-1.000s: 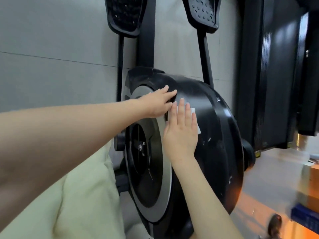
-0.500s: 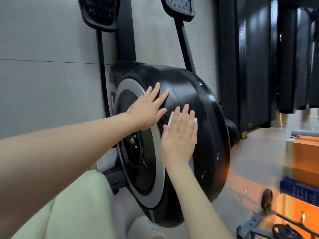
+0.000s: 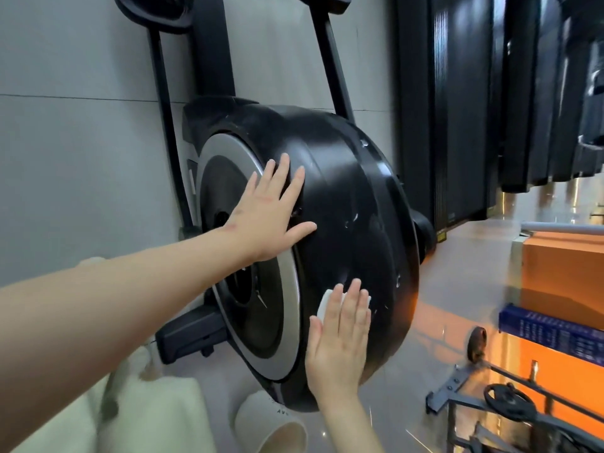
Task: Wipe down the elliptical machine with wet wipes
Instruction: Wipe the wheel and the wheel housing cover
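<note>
The elliptical machine's big black flywheel housing (image 3: 353,204) fills the middle of the view, with a grey ring and dark disc (image 3: 261,322) on its left face. My left hand (image 3: 268,214) lies flat with straight, spread fingers on the housing's upper left edge. My right hand (image 3: 340,338) presses a white wet wipe (image 3: 325,304) flat against the housing's lower part; only the wipe's top edge shows above my fingers. Two black pedal arms (image 3: 333,60) rise from the housing toward the top of the view.
A grey tiled floor (image 3: 81,158) lies behind the machine. Dark equipment (image 3: 457,109) stands at the upper right. An orange box (image 3: 562,273) and a blue box (image 3: 552,331) sit at right. A black wheeled metal frame (image 3: 503,400) is at lower right. My white shoe (image 3: 268,420) is below.
My right hand has slid the wipe down the housing from beside my left hand to the lower part. My left hand stayed on the upper edge. The view shifted.
</note>
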